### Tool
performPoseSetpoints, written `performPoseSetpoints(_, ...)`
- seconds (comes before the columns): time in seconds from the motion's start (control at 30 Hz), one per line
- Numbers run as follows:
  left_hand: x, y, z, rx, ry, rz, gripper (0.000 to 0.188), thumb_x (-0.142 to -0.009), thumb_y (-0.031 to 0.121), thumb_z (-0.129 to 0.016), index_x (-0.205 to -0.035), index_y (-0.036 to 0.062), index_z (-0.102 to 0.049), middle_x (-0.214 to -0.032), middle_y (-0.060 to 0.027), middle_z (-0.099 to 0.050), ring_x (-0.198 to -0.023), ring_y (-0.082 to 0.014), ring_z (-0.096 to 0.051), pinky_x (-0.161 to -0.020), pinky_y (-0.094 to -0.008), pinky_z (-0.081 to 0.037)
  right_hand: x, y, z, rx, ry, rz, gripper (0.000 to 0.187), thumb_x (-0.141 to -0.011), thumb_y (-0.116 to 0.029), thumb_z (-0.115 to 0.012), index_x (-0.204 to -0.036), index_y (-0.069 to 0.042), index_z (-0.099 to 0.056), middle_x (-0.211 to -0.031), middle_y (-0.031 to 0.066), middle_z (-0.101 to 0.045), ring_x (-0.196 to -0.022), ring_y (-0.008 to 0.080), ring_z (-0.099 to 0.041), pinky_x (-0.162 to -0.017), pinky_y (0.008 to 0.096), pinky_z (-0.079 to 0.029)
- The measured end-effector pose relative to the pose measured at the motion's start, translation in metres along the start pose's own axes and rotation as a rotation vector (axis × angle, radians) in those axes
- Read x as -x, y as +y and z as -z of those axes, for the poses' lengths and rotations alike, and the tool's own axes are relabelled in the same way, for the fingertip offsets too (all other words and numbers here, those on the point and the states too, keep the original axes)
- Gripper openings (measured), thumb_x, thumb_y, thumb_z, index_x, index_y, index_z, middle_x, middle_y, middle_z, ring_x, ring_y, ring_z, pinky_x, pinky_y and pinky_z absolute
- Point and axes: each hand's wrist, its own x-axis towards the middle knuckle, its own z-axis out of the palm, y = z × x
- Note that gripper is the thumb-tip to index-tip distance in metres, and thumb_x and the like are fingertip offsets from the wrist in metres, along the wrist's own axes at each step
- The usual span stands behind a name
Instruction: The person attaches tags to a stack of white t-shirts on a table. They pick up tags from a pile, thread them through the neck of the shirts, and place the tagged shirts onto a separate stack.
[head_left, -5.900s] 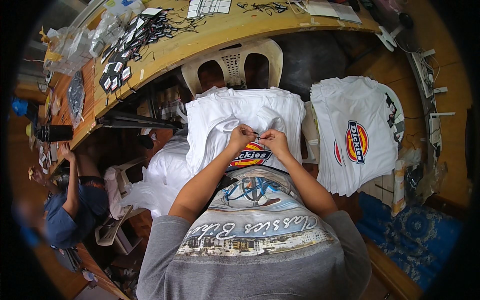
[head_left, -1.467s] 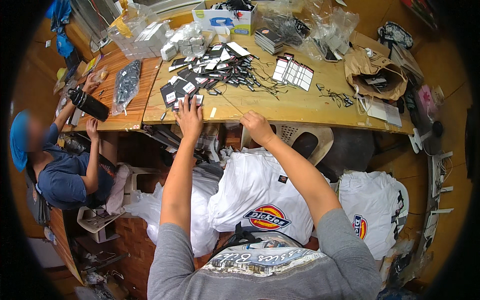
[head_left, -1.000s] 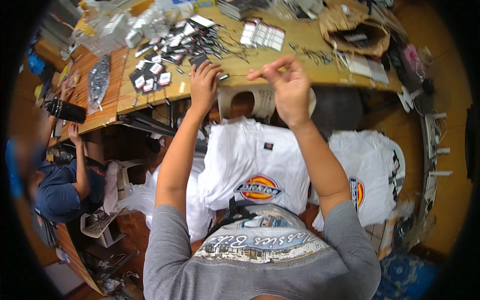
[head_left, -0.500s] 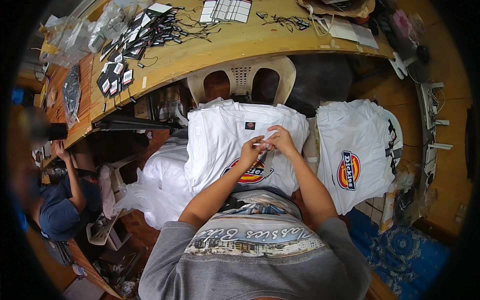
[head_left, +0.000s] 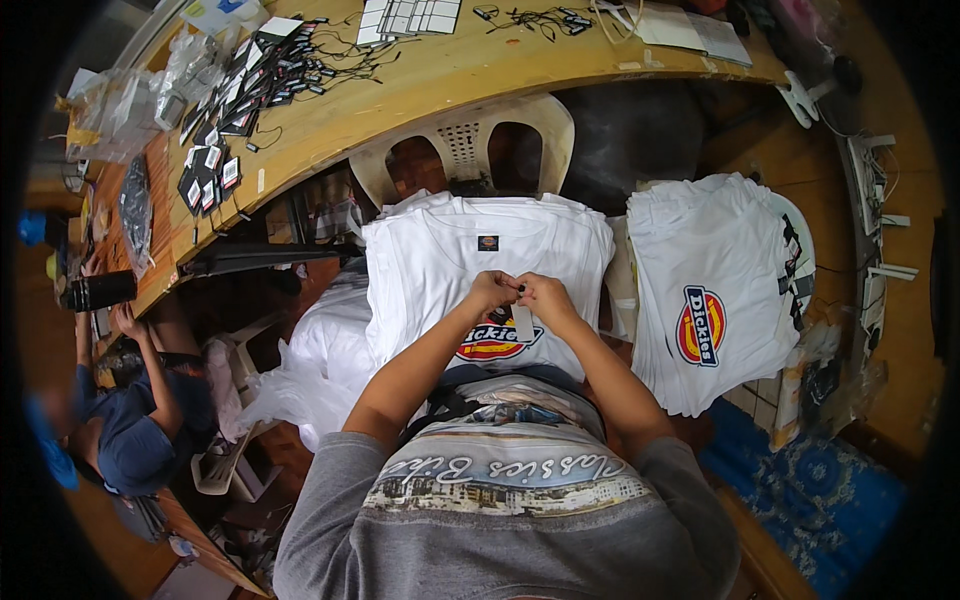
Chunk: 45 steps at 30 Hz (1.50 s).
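My left hand point(head_left: 493, 292) and my right hand point(head_left: 547, 297) meet in a pinch above a stack of folded white T-shirts point(head_left: 420, 280). A small black fastener point(head_left: 521, 290) shows between their fingertips. From it hangs a pale hang tag point(head_left: 522, 323), in front of the top shirt's red, yellow and dark print point(head_left: 495, 345). The fine cord is too small to follow. Higher up on that shirt is a black neck label point(head_left: 487, 243). The stack lies in front of me, just past my body.
A second stack of white printed T-shirts point(head_left: 655, 270), with black tags at its right, stands to the right. Beyond a plastic chair point(head_left: 460, 150), a wooden table point(head_left: 420, 95) bears piled black hang tags point(head_left: 250, 90). Clear plastic bags point(head_left: 310, 385) lie left; a co-worker point(head_left: 140, 440) sits further left.
My hands have come closer together and slightly nearer my body, and the hang tag now dangles below them. The view has shifted a little. At left, the co-worker's hands have moved.
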Motion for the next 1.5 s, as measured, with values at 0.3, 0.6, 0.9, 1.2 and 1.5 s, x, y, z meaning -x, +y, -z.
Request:
performPoseSetpoints(0.3, -0.058, -0.019, 0.015, 0.568, 0.413, 0.202, 0.013, -0.067, 0.004, -0.057, -0.073, -0.0007, -0.047, -0.056, -0.006, -0.047, -0.042, -0.0143, -0.045, -0.036, -0.0211, -0.038, 0.004, 0.043, 0.002, -0.185, 0.198, -0.235, 0.007, -0.062, -0.004, -0.06, -0.066, 0.001, -0.058, -0.061, 0.0052, -0.056, -0.053, 0.0102, -0.051, -0.049, 0.0192, -0.04)
performPoseSetpoints(0.6, -0.096, -0.019, 0.03, 0.912, 0.362, 0.368, 0.011, -0.071, 0.018, -0.055, -0.066, 0.0104, -0.05, -0.05, 0.0023, -0.038, -0.043, -0.0101, -0.037, -0.037, -0.0208, -0.03, 0.02, 0.033, 0.021, -0.049, 0.275, -0.212, 0.009, -0.059, -0.009, -0.062, -0.065, -0.003, -0.059, -0.059, 0.0067, -0.052, -0.052, 0.0142, -0.049, -0.05, 0.0233, -0.039)
performPoseSetpoints(0.9, -0.028, -0.014, 0.038, 0.593, 0.22, 0.398, 0.014, -0.072, 0.026, -0.054, -0.068, 0.0123, -0.052, -0.064, 0.0028, -0.039, -0.059, -0.0115, -0.038, -0.047, -0.0248, -0.029, -0.014, 0.019, -0.006, -0.084, 0.293, -0.171, 0.012, -0.061, -0.012, -0.061, -0.068, -0.003, -0.058, -0.064, 0.0061, -0.056, -0.055, 0.0119, -0.05, -0.051, 0.0224, -0.039)
performPoseSetpoints(1.2, 0.012, -0.02, 0.036, 0.519, 0.206, 0.315, 0.019, -0.072, 0.028, -0.053, -0.07, 0.0091, -0.054, -0.073, 0.0006, -0.043, -0.069, -0.0146, -0.037, -0.061, -0.0302, -0.03, -0.026, 0.008, -0.023, -0.001, 0.268, -0.119, 0.009, -0.061, -0.011, -0.059, -0.066, -0.004, -0.058, -0.064, 0.0072, -0.056, -0.058, 0.0173, -0.053, -0.054, 0.0258, -0.04)
performPoseSetpoints(1.5, 0.016, -0.025, 0.035, 0.528, 0.167, 0.304, 0.021, -0.07, 0.03, -0.054, -0.072, 0.0098, -0.054, -0.076, 0.0011, -0.044, -0.071, -0.0148, -0.037, -0.064, -0.0311, -0.03, -0.021, 0.004, -0.031, -0.033, 0.258, -0.132, 0.008, -0.061, -0.013, -0.058, -0.066, -0.006, -0.058, -0.063, 0.0061, -0.056, -0.057, 0.0173, -0.053, -0.053, 0.0261, -0.041)
